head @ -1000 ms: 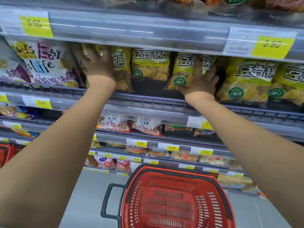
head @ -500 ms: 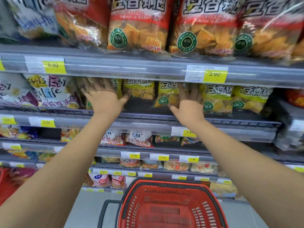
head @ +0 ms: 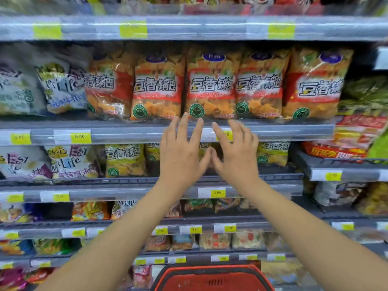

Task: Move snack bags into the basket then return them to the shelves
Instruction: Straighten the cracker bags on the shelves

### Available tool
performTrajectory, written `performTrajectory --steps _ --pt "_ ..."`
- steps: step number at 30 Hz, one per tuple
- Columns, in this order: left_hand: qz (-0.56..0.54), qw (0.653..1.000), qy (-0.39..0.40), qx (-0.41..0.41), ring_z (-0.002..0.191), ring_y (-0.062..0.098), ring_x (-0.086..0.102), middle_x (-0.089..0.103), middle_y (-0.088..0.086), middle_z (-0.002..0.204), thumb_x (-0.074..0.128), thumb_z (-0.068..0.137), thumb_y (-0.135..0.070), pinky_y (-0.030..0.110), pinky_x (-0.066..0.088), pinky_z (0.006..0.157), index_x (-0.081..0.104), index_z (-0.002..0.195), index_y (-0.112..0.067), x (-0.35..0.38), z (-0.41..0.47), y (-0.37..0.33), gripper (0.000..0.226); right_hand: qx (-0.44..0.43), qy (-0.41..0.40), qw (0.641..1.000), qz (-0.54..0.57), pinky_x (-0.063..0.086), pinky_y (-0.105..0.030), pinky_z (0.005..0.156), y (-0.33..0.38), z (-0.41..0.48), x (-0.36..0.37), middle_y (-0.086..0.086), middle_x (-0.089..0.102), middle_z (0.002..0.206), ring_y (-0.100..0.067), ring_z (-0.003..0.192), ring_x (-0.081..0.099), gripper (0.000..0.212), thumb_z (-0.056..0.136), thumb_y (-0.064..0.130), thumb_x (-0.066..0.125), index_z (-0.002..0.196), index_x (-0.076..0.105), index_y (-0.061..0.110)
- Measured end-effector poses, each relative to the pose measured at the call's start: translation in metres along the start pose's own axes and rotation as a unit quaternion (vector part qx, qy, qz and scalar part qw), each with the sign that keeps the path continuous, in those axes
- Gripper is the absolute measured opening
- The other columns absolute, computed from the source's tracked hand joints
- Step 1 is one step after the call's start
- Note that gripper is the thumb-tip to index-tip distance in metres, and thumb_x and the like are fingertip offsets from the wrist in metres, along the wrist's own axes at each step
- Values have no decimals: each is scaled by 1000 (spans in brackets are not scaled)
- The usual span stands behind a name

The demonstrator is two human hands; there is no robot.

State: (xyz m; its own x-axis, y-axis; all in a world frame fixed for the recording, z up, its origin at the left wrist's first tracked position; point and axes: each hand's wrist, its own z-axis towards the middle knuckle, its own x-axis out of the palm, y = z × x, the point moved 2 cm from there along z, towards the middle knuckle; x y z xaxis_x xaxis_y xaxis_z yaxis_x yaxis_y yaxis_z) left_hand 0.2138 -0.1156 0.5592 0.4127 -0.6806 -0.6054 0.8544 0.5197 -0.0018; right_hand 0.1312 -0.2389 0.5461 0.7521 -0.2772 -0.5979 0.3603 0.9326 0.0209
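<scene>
Shop aisle, stocked shelves. L hand (head: pixel 180 152) & R hand (head: pixel 235 152): fingers spread, side by side, holding nothing. Red snack bags (head: pixel 210 85) shelved just above fingertips. Basket (head: pixel 210 276) well below hands, visible part w/o bags. Est.: pick-up not begun; basket fill & return both outstanding.

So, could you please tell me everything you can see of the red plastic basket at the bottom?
The red plastic basket shows only its far rim and a slotted wall, cut off by the bottom edge. It sits low before the shelves. Neither the left hand nor the right hand touches it; its contents are out of view.
</scene>
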Motion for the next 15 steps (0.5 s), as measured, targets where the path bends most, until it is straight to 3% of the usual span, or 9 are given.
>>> performTrajectory --steps 5,9,11,13,15 --pt "34 999 -1 30 141 43 23 20 22 157 60 84 -50 53 28 110 30 151 -20 -12 71 -7 79 96 -13 995 -29 32 -61 101 -38 54 -32 -26 36 144 -45 132 32 63 89 40 58 147 36 28" --pt "55 995 34 76 142 46 18 10 19 159 72 76 -53 55 23 113 23 152 -28 -5 121 -6 94 158 55 985 -50 20 -52 112 -76 90 -44 -26 16 154 -42 141 15 78 88 56 56 152 19 32" --pt "69 991 73 89 142 49 14 7 17 160 73 71 -62 57 16 114 20 152 -35 2 143 -5 100 189 89 977 -44 20 -48 114 -88 106 -42 -26 13 154 -41 140 16 87 84 65 56 152 18 27" --pt "75 987 129 65 142 51 8 1 12 161 65 70 -72 61 7 115 6 151 -44 14 158 -4 104 198 130 971 -45 26 -46 111 -95 117 -35 -28 14 153 -42 136 21 97 79 73 55 152 14 25" --pt "51 985 166 17 143 50 3 -2 8 162 60 69 -78 64 4 115 -3 149 -49 29 162 -3 106 185 148 970 -48 29 -47 110 -100 121 -23 -30 8 154 -45 134 21 104 77 75 53 154 -2 31"
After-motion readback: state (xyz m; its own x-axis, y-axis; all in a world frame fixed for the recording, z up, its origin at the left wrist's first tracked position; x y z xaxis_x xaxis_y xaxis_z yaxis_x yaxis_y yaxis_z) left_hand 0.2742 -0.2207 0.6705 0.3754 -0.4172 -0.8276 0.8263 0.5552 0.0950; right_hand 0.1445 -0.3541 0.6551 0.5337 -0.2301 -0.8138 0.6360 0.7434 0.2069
